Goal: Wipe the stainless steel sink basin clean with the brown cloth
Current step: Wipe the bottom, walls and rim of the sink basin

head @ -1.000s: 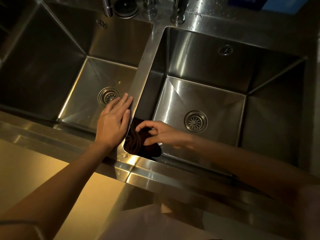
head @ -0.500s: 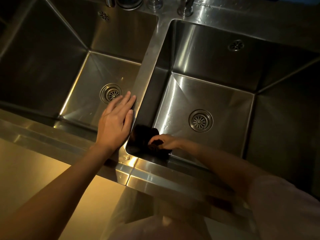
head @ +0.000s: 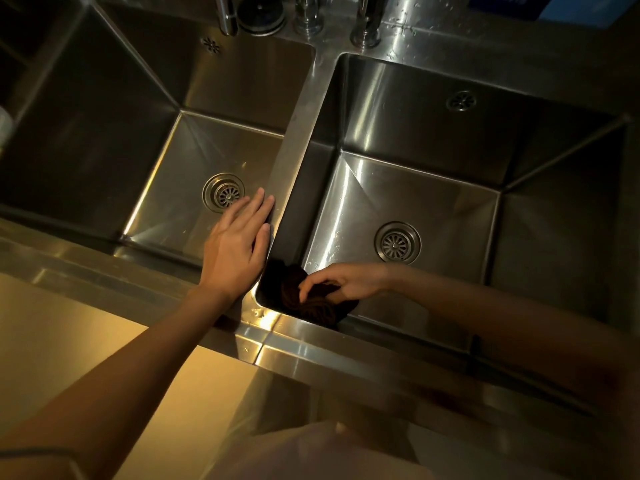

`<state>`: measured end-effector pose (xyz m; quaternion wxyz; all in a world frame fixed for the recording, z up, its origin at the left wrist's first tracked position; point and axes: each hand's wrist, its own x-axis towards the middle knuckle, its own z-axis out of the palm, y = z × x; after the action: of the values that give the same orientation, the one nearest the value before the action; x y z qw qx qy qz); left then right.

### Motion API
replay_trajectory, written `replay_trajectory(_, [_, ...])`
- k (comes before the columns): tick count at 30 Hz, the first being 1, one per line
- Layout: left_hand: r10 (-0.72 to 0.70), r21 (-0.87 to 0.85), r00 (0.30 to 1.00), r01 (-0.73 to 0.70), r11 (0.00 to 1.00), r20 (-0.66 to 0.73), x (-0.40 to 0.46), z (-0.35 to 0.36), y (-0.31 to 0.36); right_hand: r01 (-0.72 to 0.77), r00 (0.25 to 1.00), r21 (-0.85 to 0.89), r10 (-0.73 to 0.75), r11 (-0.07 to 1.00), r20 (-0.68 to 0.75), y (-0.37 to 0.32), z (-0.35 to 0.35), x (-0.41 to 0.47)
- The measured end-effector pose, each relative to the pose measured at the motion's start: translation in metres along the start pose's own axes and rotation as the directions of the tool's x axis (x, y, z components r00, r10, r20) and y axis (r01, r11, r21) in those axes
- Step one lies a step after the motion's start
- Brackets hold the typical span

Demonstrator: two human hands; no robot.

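- Pinching the brown cloth [head: 311, 303] with curled right fingers [head: 313, 282], we have it bunched in the near-left corner of the right basin [head: 415, 188], against the bottom of the near wall.
- Our right hand [head: 349, 280] should, we judge, spread the cloth flatter and press it into the corner seam before sweeping toward the drain [head: 397, 243]; a wad only skims the steel.
- Our left hand [head: 239, 244] lies flat and open on the divider [head: 294, 147] between the basins, holding nothing; it makes a good brace.
- Against half a second ago, the right hand has risen a little and more of the cloth shows; the left hand has not shifted on the divider.
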<state>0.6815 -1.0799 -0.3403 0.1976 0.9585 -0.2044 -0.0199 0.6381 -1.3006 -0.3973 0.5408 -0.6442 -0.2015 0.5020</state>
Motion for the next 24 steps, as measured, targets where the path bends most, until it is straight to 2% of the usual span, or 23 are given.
replay_trajectory(3, [0.002,0.005,1.0,-0.002,1.0,0.007,0.0,0.0,0.0,0.09,0.996,-0.002,-0.09,0.996,0.018,-0.025,0.0,-0.032])
replay_trajectory(6, [0.004,0.006,1.0,-0.004,1.0,0.007,0.001,0.001,-0.001,0.089,0.996,0.041,-0.089,0.995,0.0,-0.021,0.002,-0.041])
replay_trajectory(9, [0.001,0.007,1.0,-0.001,1.0,0.007,0.001,0.0,0.0,-0.018,0.999,0.042,0.019,0.999,-0.034,0.008,0.005,-0.022])
replay_trajectory(15, [0.013,0.028,1.0,-0.013,1.0,0.007,0.002,0.001,-0.002,-0.244,0.967,-0.103,0.234,0.964,-0.102,0.077,0.002,0.023])
replay_trajectory(20, [0.044,0.08,0.999,-0.042,0.996,-0.019,-0.001,0.003,-0.002,-0.341,0.94,-0.159,0.331,0.927,-0.087,0.098,0.002,0.036])
replay_trajectory(24, [0.07,0.105,0.997,-0.069,0.992,-0.015,-0.002,0.003,-0.002,-0.332,0.943,-0.14,0.324,0.933,-0.074,0.09,-0.001,0.03])
